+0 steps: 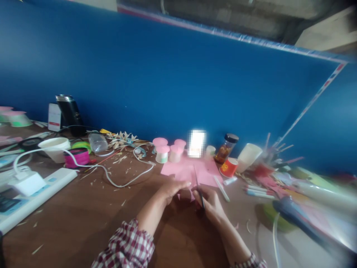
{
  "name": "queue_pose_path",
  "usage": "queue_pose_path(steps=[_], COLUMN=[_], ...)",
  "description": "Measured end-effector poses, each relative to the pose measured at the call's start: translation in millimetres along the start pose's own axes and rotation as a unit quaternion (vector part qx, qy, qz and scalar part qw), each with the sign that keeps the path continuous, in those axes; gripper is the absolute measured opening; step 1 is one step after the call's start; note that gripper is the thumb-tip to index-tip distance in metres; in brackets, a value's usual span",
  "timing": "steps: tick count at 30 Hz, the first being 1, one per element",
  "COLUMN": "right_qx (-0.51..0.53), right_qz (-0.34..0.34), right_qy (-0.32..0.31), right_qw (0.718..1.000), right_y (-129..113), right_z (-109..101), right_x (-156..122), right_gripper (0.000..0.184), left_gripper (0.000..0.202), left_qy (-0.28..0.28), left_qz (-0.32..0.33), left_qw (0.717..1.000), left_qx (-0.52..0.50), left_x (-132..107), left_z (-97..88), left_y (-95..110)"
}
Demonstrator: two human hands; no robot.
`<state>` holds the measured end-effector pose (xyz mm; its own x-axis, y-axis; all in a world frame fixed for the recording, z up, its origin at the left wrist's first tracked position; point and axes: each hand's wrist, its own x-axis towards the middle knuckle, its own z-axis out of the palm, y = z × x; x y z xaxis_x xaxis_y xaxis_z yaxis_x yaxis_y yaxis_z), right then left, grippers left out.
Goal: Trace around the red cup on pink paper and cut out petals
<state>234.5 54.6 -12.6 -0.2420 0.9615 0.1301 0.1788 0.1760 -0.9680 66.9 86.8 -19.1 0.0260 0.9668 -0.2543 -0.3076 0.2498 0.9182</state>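
Observation:
My left hand (pixel 171 190) is closed on a piece of pink paper (pixel 186 174), its thumb stretched along the top. Cut flaps of the paper hang below the fingers. In my right hand (pixel 210 203) is a pair of scissors (pixel 202 201), with dark handles at the fingers and thin blades pointing away from me, beside the paper. Whether the blades touch the paper I cannot tell. Behind both hands a larger pink sheet (pixel 206 175) lies flat on the brown table. Several paper cups with pink tops (pixel 162 149) stand at its far left edge.
A bright phone screen (pixel 196 143) stands behind the sheet, with a dark-lidded jar (pixel 226 149) and red paper cup (pixel 229 167) to its right. Left are a white power strip (pixel 60 182), its cable and a white cup (pixel 55 149). Markers (pixel 259 192) and a glue gun (pixel 301 219) lie right.

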Motion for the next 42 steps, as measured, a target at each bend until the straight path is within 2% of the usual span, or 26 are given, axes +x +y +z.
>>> queue_pose_path(steps=[3, 8, 11, 15, 21, 24, 30, 36, 42], right_qx=[0.002, 0.004, 0.003, 0.011, 0.047, 0.065, 0.065, 0.032, 0.017], right_qz=[-0.004, -0.009, -0.01, -0.001, 0.021, 0.026, 0.019, 0.003, -0.01], right_qy=[0.006, 0.018, 0.025, 0.044, 0.067, 0.069, 0.07, 0.063, 0.046], right_qw=[1.0, 1.0, 1.0, 0.999, 0.996, 0.995, 0.995, 0.997, 0.999], right_y=[2, 6, 5, 4, 7, 6, 5, 8, 10], right_z=[1, 4, 7, 8, 11, 13, 19, 22, 21], right_x=[0, 1, 0, 0, 2, 2, 1, 2, 2], right_gripper=[0.031, 0.029, 0.027, 0.025, 0.026, 0.026, 0.031, 0.033, 0.032], left_gripper=[0.058, 0.032, 0.031, 0.031, 0.027, 0.023, 0.029, 0.035, 0.038], left_qy=[0.013, -0.087, -0.097, -0.089, -0.147, -0.128, 0.012, 0.015, 0.073], left_qz=[-0.004, -0.008, -0.03, 0.003, -0.003, 0.002, 0.009, 0.002, 0.01], left_qw=[0.999, 0.996, 0.994, 0.995, 0.985, 0.985, 0.988, 0.991, 0.99], left_qx=[0.038, -0.009, -0.035, -0.046, -0.085, -0.118, -0.153, -0.133, -0.119], left_x=[1, -4, -5, -4, -10, -10, -10, -13, -12], left_z=[1.3, 10.6, 13.2, 11.3, 17.6, 25.4, 36.6, 36.8, 36.8], left_y=[-2, 0, -1, -1, -2, -6, -8, -11, -14])
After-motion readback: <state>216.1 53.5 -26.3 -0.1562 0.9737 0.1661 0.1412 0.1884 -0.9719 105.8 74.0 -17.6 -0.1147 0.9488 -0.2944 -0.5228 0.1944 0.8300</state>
